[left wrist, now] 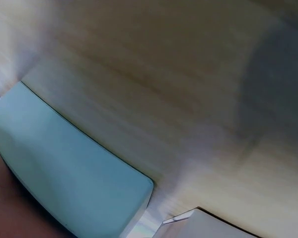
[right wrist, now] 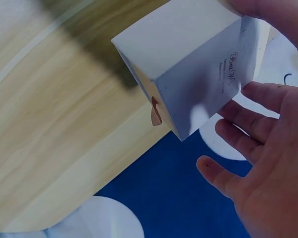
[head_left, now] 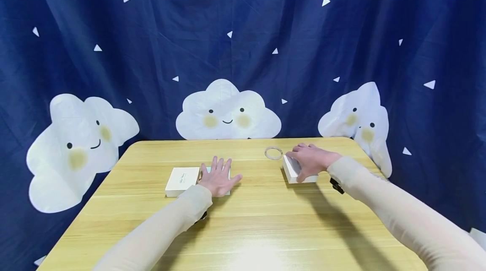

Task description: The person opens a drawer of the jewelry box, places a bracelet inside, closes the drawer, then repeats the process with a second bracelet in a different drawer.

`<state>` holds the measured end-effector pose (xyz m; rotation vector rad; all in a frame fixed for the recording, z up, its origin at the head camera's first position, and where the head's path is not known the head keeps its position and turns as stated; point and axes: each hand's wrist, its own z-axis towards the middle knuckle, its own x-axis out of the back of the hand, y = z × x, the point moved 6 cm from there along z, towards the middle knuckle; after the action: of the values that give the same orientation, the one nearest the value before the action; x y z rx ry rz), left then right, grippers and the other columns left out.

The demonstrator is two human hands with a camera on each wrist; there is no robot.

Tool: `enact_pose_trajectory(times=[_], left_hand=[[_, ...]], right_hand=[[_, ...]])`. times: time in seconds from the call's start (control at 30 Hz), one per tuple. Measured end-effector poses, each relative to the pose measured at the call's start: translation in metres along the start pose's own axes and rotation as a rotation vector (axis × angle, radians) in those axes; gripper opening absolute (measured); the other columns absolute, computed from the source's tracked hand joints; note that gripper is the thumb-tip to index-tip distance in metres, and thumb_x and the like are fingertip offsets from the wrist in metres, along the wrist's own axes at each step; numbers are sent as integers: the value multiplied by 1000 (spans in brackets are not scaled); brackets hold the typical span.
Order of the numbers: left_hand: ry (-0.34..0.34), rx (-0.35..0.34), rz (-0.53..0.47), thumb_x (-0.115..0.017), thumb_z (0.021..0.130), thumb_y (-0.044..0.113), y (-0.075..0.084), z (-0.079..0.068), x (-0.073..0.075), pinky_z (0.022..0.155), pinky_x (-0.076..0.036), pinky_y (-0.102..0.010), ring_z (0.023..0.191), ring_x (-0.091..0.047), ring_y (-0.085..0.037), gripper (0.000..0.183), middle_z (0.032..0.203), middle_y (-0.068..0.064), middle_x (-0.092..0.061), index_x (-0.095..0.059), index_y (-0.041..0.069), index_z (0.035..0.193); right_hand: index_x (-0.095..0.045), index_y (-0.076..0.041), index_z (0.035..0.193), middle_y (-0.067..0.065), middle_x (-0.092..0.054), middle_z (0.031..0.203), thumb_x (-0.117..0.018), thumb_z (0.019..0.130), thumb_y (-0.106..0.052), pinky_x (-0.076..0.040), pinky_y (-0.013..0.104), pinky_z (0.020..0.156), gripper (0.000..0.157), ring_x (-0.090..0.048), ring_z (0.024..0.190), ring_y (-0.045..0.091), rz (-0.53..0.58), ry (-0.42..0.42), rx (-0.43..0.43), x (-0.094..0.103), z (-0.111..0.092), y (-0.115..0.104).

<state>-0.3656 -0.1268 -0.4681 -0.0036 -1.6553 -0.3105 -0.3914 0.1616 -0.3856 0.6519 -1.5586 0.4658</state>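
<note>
My right hand [head_left: 313, 160] holds a small white box [head_left: 291, 172] with thumb and fingers on opposite sides. In the right wrist view that white box [right wrist: 203, 74] is tilted, with dark lettering on one face and a copper-coloured tab [right wrist: 156, 113] at its end. My left hand [head_left: 219, 180] is spread over a pale teal box [head_left: 208, 169], mostly hiding it in the head view. The left wrist view shows the smooth top of the teal box [left wrist: 74, 163]; whether the fingers press it, I cannot tell.
Left of the left hand lies a white box [head_left: 182, 179] with small print. A clear ring-shaped object [head_left: 273, 153] lies near the far edge, left of the right hand. The wooden table [head_left: 243, 216] ends at a blue curtain [head_left: 159, 64] with cloud shapes.
</note>
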Motion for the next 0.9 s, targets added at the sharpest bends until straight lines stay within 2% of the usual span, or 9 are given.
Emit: enact_pose_trajectory(times=[0.17,0.67,0.9], left_hand=[[3,0,4,-29,100,70,2,-2,3,115,1,-75,156,-1,-40,85,168,-19,-17,-17,15,163],[0,6,6,-28,100,70,1,-2,-1,116,1,-75,156,0,-39,84,168,-18,-15,-16,16,163],[-3,14,8,-25,98,74,-3,4,-6,116,2,-74,156,3,-37,86,169,-16,-14,-13,20,164]], right_hand=[[-57,-15,139,2,-61,119,-87,64,-49,-45,44,84,88,-49,106,20,-15,6,22,0,6,-9],[-58,-17,135,0,-61,114,-88,63,-50,-44,43,86,85,-49,106,20,-29,6,73,1,24,-31],[-55,-16,141,3,-61,123,-87,65,-52,-44,45,90,90,-49,109,22,-27,-10,80,2,34,-42]])
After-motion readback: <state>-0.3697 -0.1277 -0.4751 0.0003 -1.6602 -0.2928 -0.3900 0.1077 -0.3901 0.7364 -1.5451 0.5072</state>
